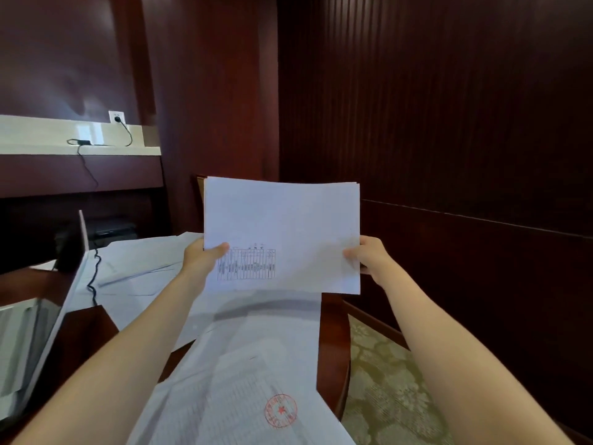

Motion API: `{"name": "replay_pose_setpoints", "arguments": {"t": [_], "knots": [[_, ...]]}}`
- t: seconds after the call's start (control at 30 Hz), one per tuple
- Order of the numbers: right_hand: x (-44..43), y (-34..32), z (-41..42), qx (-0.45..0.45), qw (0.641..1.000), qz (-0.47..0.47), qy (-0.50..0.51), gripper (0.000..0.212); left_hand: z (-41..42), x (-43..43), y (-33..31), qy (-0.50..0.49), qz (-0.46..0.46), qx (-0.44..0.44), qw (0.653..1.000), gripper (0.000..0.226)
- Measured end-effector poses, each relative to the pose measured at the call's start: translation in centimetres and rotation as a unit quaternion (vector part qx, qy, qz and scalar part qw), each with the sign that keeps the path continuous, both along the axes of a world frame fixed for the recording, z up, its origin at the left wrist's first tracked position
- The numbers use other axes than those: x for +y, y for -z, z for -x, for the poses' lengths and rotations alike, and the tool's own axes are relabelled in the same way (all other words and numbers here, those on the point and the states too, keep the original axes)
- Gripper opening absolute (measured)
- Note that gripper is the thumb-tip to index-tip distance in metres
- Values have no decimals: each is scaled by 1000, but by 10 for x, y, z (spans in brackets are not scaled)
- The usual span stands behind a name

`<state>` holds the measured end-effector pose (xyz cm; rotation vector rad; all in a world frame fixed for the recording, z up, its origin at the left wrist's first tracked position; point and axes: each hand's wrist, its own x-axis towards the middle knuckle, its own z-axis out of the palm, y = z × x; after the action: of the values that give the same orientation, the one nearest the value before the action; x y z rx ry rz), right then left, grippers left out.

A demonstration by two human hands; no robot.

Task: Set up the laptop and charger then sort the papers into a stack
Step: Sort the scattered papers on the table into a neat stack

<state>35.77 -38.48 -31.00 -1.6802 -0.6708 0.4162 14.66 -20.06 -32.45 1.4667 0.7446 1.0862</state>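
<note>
Both my hands hold a stack of white papers (pixel 282 220) upright above the table; a small printed table shows on its front sheet. My left hand (pixel 202 256) pinches the stack's left edge with the thumb in front. The right edge is pinched by my right hand (pixel 369 253). More loose papers (pixel 244 364) lie spread on the table below, one with a red round stamp (pixel 280 411). The open laptop (pixel 48 316) stands at the left, seen edge-on. Its black charger cable (pixel 93 277) runs up to the charger brick (pixel 84 142) on a ledge, plugged into the wall socket (pixel 116 117).
The dark wooden table (pixel 330 342) ends at the right, with patterned carpet (pixel 385 380) beyond it. Dark wood panels form the walls behind. A white ledge (pixel 48 136) runs along the left wall. A dark device (pixel 109 232) sits behind the laptop.
</note>
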Motion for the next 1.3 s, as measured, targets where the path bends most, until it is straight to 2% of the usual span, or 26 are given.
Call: {"name": "replay_pose_setpoints", "arguments": {"t": [0.17,0.27,0.43,0.6,0.73,0.83,0.93,1.03,1.1,1.13,1.23,1.3], "knots": [[21,16,21,14,996,-79,-35,18,28,7,0,-31,-23,-23,999,35],[28,25,30,32,993,-106,-52,24,44,10,6,-32,-17,-22,999,35],[36,35,33,71,991,-98,-54,29,54,15,20,-29,10,-4,1000,35],[38,35,34,29,997,-66,-41,26,48,15,17,-49,18,14,999,34],[41,24,39,6,996,-83,-24,25,46,21,7,-105,-43,51,992,34],[43,14,40,40,993,-102,-39,28,45,19,-1,-193,-119,145,963,57],[42,9,43,69,992,-58,-83,33,46,10,-10,-265,-255,246,897,64],[40,11,50,90,984,18,-154,33,42,4,-17,-202,-392,329,835,51],[42,16,53,97,973,54,-203,36,37,1,-20,-119,-425,403,802,48],[43,20,54,100,967,69,-223,36,36,-2,-21,-71,-413,442,793,47],[45,29,55,103,944,118,-290,33,38,-7,-23,46,-331,474,814,37],[43,32,56,96,923,152,-340,26,44,-8,-24,87,-317,479,814,26]]}}
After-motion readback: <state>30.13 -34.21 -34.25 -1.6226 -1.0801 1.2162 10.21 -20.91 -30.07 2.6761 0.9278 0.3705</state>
